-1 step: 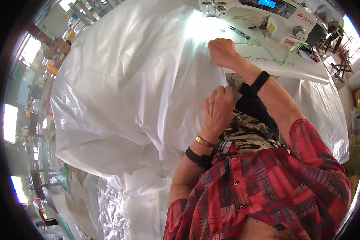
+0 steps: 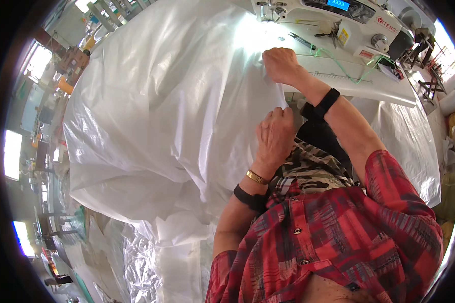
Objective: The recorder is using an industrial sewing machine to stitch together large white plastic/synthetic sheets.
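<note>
A large white plastic sheet [image 2: 151,111] spreads in loose folds over the table and hangs down toward my lap. My right hand [image 2: 280,65] is closed on its right edge, just below the lit needle area of a white sewing machine [image 2: 333,15]. Nearer to me, my left hand [image 2: 275,132] grips the same edge with its fingers curled over. The edge runs taut between the two hands. The fingertips of both hands are hidden by the knuckles.
Dark-handled thread snips [image 2: 302,40] and green thread [image 2: 338,65] lie on the machine bed, right of my right hand. Another translucent sheet [image 2: 404,136] hangs at the right. Crinkled clear plastic [image 2: 141,262] lies at the lower left.
</note>
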Available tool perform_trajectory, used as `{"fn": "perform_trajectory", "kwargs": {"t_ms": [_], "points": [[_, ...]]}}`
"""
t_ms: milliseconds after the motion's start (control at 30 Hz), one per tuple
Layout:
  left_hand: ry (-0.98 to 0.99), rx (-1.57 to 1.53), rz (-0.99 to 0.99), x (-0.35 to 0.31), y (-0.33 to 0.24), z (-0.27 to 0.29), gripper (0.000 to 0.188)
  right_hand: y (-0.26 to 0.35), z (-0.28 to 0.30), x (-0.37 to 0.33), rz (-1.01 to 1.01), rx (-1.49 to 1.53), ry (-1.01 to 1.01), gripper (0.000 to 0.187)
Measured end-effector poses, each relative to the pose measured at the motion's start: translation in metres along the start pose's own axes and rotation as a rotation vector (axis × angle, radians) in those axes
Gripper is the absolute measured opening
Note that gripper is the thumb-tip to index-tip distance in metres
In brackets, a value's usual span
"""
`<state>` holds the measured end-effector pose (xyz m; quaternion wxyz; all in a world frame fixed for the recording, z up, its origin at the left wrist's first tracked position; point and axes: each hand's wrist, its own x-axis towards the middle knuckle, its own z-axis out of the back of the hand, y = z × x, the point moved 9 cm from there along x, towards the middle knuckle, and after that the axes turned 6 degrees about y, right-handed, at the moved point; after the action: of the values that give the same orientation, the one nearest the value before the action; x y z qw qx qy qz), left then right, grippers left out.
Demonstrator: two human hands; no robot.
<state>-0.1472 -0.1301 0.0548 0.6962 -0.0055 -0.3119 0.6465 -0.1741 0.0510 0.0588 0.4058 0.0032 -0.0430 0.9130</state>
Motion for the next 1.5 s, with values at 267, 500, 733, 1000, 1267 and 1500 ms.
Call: {"fn": "perform_trajectory", "kwargs": {"t_ms": [267, 500, 733, 1000, 1267, 1500], "points": [[-0.074, 0.056, 0.000, 0.033, 0.019, 0.011, 0.006, -0.007, 0.007, 0.039, 0.002, 0.003, -0.096, 0.015], [-0.098, -0.031, 0.051, 0.035, 0.022, -0.008, 0.006, -0.025, 0.005, 0.030, -0.083, 0.131, -0.122, 0.016], [-0.101, -0.140, 0.009, 0.033, 0.024, -0.014, 0.005, -0.018, 0.006, -0.003, -0.059, 0.168, -0.188, 0.010], [-0.099, -0.020, -0.018, 0.051, 0.035, -0.008, 0.007, -0.010, 0.010, 0.016, 0.022, 0.071, -0.185, 0.008], [-0.141, 0.014, -0.008, 0.082, 0.048, -0.002, 0.009, -0.023, 0.010, 0.044, -0.050, 0.145, -0.176, 0.013], [-0.191, -0.077, -0.015, 0.069, 0.041, -0.008, 0.009, -0.033, 0.000, 0.009, -0.099, 0.286, -0.186, 0.021]]}}
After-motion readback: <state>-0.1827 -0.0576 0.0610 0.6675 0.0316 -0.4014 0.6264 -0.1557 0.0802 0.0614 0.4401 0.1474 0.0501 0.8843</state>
